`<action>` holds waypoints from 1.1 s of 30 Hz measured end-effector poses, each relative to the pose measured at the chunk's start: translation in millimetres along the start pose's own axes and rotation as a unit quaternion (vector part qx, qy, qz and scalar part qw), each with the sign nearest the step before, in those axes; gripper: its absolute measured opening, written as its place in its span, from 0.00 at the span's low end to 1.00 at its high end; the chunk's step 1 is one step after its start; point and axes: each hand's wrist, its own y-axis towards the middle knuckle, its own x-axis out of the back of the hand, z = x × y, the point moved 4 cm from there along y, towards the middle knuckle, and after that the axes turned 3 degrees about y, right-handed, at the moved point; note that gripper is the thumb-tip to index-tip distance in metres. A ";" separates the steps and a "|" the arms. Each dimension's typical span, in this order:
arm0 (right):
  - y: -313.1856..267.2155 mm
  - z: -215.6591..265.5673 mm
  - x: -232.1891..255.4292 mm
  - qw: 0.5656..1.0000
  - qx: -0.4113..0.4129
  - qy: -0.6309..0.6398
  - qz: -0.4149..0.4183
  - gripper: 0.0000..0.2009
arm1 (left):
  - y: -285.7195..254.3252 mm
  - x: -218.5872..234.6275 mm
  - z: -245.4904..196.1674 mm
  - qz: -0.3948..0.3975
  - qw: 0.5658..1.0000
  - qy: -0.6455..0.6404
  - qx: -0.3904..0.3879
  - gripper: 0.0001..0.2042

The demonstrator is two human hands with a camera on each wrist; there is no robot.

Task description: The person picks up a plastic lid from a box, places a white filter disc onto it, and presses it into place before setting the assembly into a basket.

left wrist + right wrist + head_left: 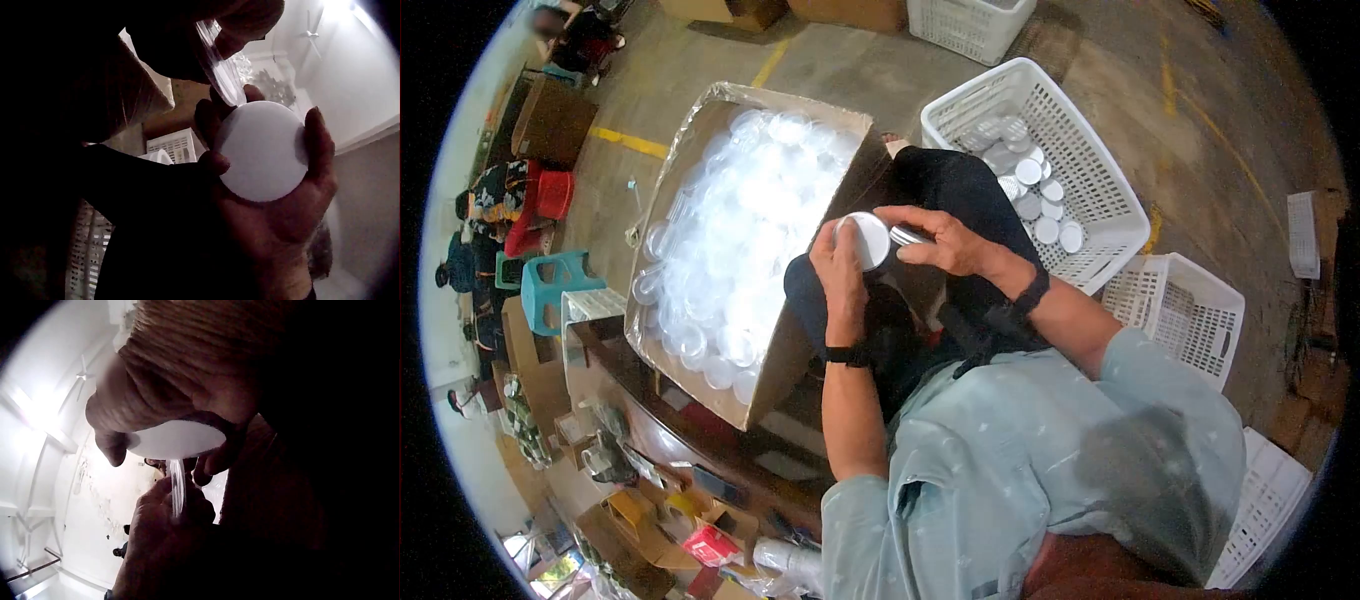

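Observation:
My left hand (838, 278) grips a round clear plastic lid (866, 241) by its edge, its flat face tilted up in the head view. The left wrist view shows this lid nearly edge-on (220, 70). Close by on the right, my right hand (955, 246) pinches white round discs (908, 236) with silvery edges between thumb and fingers. One white face (265, 153) of these turns toward the left hand. The two hands are almost together above the lap. A carton (812, 268) heaped with clear round plastic pieces (745, 220) stands beside the left hand.
Beyond the right knee, a white perforated basket (1090, 130) holds many white discs (1028, 172). Another white basket (1200, 315) stands behind it. On the left are a dark table (690, 440) with clutter, a teal stool (552, 285) and a person (585, 40) farther off.

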 end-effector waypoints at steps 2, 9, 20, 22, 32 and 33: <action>-0.8 1.8 -0.4 0.999 -0.023 -0.027 0.026 0.28 | -2.8 -0.9 -4.8 0.005 1.000 0.006 0.003 0.12; -2.8 4.3 0.0 0.999 -0.032 -0.001 0.044 0.24 | -6.9 -6.8 -11.7 0.053 0.997 0.044 -0.019 0.13; -6.7 0.0 14.4 0.992 -0.105 0.061 -0.020 0.21 | -3.6 4.1 -24.2 0.032 0.995 0.048 -0.080 0.19; -5.4 10.9 31.4 0.959 0.045 0.249 -0.131 0.24 | 2.4 24.2 -48.1 0.002 0.996 0.008 -0.091 0.23; -5.8 1.4 45.2 0.885 0.040 0.406 -0.225 0.28 | 97.2 105.4 20.3 0.140 0.910 0.391 0.003 0.26; -4.0 2.5 43.6 0.898 0.039 0.382 -0.213 0.29 | 100.7 100.0 24.1 0.138 0.889 0.437 -0.004 0.23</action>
